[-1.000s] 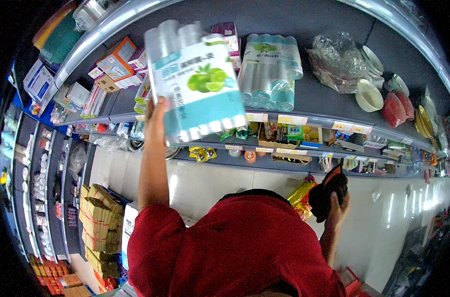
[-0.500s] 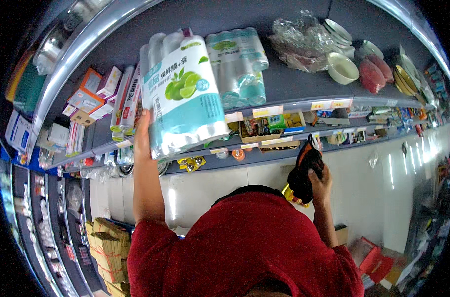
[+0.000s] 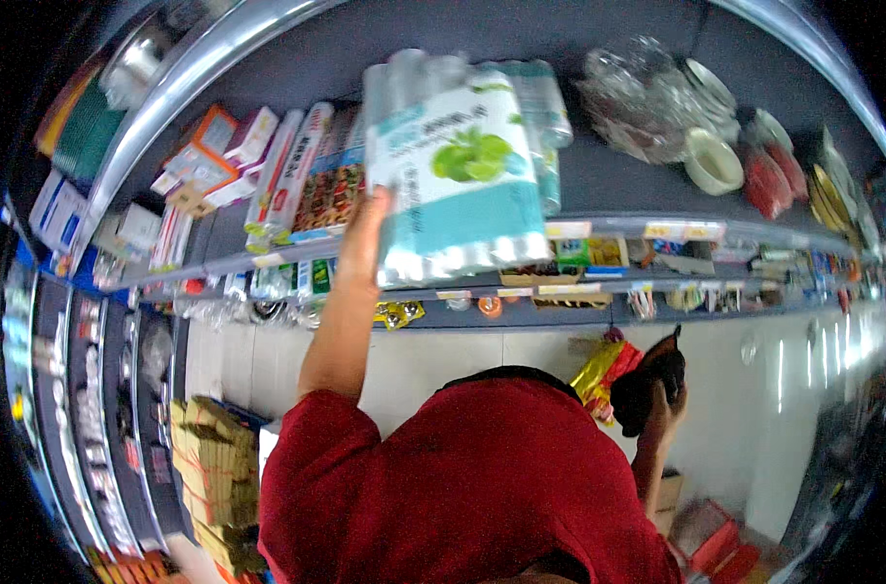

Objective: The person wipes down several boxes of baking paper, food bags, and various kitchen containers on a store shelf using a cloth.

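Observation:
My left hand [image 3: 370,229] is raised to the upper shelf [image 3: 618,232] and grips the left side of a large wrapped pack of white paper rolls [image 3: 458,165] with a teal band and a green fruit picture. The pack is upright at the shelf's front and overlaps a similar pack [image 3: 548,107] standing behind it. My right hand [image 3: 665,417] is low at the right, holding a black object [image 3: 652,380] next to a yellow and red packet [image 3: 604,375]. My red shirt fills the lower middle.
Flat boxes [image 3: 297,175] stand left of the pack. To its right lie a clear plastic bag [image 3: 638,97] and stacked bowls [image 3: 711,161]. Small goods hang under the shelf. Yellow-green bundles [image 3: 209,467] are stacked lower left, and a red crate [image 3: 711,535] sits lower right.
My left hand has carried the pack rightward along the shelf, closer to the similar pack behind it. My right hand still holds the black object low at the right.

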A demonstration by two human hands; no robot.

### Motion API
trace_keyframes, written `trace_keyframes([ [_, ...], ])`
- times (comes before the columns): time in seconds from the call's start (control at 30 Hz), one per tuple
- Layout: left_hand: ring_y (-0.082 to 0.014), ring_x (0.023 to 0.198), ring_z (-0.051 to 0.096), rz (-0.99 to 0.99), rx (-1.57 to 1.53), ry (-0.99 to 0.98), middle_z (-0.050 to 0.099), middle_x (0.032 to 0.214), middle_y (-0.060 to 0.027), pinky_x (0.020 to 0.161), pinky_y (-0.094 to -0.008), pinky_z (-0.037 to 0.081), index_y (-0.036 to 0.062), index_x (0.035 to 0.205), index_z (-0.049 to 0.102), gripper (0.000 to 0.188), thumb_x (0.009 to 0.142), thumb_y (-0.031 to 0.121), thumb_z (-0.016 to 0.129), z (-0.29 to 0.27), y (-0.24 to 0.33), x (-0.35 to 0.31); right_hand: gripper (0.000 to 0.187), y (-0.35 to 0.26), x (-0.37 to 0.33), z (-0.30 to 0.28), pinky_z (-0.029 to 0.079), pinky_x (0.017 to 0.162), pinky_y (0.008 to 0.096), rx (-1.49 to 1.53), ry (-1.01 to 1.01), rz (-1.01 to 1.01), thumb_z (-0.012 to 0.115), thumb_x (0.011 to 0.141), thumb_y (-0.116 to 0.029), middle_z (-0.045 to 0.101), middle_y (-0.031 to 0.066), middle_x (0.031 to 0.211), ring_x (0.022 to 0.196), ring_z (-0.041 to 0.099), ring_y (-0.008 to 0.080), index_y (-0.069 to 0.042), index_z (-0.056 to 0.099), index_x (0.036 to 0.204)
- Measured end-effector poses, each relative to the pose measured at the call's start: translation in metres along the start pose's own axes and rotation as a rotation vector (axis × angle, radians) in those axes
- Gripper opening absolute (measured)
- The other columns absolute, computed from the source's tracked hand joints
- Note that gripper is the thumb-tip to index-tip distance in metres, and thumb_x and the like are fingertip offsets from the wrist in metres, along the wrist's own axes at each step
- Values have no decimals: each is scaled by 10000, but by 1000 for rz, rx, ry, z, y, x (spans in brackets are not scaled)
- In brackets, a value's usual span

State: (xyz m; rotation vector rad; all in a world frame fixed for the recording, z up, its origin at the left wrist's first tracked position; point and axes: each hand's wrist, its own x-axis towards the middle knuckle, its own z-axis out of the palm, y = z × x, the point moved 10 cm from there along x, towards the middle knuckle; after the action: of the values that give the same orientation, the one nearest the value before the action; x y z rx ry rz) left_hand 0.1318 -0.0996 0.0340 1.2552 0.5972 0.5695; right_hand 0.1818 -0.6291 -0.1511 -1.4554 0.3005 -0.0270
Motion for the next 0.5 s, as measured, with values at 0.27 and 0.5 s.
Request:
trace_keyframes([
  [0.27, -237, 1186, 443, 171, 136, 174, 468, 1305, -138, 995, -353, 336, 22, 1341, 390, 688, 823, 418, 610, -74, 16, 18, 361, -13, 12, 33, 447, 860, 324, -57, -151, -14, 611, 843, -68, 581, 114, 1116, 985, 557, 215, 18, 512, 1180],
  [0.5, -251, 1126, 496, 165, 327, 325, 497, 1268, -145, 930, -366, 405, 14, 1333, 399, 783, 768, 489, 659, -156, 88, 68, 377, 6, 15, 66, 446, 865, 326, -76, -241, -22, 618, 830, -54, 594, 107, 1107, 986, 560, 203, 22, 513, 1183],
])
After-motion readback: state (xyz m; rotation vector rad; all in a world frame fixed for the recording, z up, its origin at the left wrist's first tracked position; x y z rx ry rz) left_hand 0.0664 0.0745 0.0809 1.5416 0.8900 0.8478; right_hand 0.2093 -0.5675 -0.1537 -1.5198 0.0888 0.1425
